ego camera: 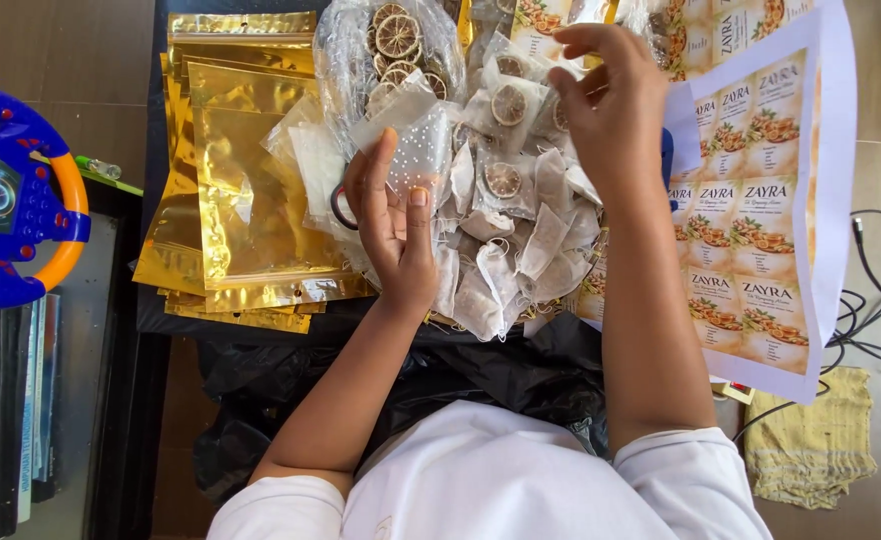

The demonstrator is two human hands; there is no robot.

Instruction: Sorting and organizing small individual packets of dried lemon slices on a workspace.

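Clear small pouch point(416, 150) is pinched upright in the left hand point(393, 225), ready for filling, while the right hand point(611, 100), fingers loosely curled, reaches over sachets of dried citrus slices point(506, 180).

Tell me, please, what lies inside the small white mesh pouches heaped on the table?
Several mesh pouches each show one dried citrus slice through the fabric. Those lower in the heap look flat or are overlapped, so their contents cannot be seen. The left hand holds one pouch.

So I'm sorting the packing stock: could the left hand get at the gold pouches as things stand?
Probably yes, once freed: the gold pouches lie uncovered just beside the left hand, but it holds a clear sachet.
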